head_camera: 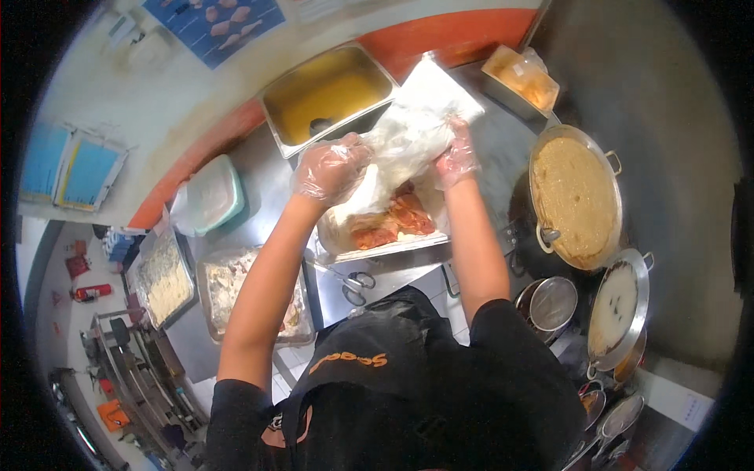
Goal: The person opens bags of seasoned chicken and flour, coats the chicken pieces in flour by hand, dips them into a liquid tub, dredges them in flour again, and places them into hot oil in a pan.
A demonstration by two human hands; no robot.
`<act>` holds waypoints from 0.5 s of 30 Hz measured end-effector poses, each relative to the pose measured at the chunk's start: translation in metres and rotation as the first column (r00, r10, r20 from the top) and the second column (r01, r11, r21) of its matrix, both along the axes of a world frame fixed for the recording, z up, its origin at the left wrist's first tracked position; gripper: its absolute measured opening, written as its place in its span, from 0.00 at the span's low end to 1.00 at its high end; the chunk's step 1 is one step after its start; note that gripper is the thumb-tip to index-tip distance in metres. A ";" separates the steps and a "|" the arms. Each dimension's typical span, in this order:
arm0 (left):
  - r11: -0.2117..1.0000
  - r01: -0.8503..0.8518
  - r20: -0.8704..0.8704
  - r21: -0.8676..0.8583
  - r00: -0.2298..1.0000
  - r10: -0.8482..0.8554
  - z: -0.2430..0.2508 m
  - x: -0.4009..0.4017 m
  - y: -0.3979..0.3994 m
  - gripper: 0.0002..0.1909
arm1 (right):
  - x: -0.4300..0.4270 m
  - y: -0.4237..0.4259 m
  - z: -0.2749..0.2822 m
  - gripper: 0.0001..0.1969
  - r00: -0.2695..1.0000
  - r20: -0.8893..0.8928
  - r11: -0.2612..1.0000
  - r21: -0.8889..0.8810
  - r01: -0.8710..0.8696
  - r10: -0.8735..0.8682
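Observation:
Both my hands wear clear plastic gloves and grip a whitish plastic bag (406, 132), lifted and stretched between them. My left hand (334, 168) is closed in a fist on the bag's left side. My right hand (459, 150) pinches its right side. Below the bag is a tray (389, 250), holding reddish raw meat pieces (406, 215). White powder, apparently flour, lies around the meat. The bag hides the tray's far part, and glare washes out the bag's upper end.
A steel pan of yellow liquid (330, 88) stands behind. Scissors (358, 285) lie near the front edge. On the left are a floury tray (230, 282), another tray (165, 282) and a green tub (221, 194). To the right stand a large batter-filled pan (574, 200) and sieves (554, 303).

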State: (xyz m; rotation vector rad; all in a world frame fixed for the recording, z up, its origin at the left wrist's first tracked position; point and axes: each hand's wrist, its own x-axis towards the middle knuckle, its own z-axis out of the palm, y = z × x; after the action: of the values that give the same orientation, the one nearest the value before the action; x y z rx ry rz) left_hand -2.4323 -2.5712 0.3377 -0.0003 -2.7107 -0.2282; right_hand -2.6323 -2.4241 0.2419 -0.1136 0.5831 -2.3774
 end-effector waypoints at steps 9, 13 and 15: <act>0.991 -0.040 -0.015 0.127 0.999 0.042 -0.012 0.006 0.003 0.04 | 0.004 0.013 0.013 0.20 0.998 -0.061 0.994 0.106 0.041 -0.035; 0.994 -0.009 -0.099 0.107 0.995 0.019 -0.014 0.004 0.004 0.04 | 0.002 0.015 0.021 0.18 0.996 -0.070 0.996 0.072 0.055 -0.050; 0.998 -0.054 -0.094 0.043 0.994 0.058 -0.014 0.004 0.006 0.04 | -0.004 0.012 0.010 0.23 0.991 -0.131 0.997 0.056 0.044 -0.036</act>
State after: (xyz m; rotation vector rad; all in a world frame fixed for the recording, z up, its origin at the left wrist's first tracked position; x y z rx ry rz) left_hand -2.4283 -2.5649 0.3242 0.0745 -2.6072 -0.2593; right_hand -2.6367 -2.4119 0.2522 -0.2338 0.7229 -2.4021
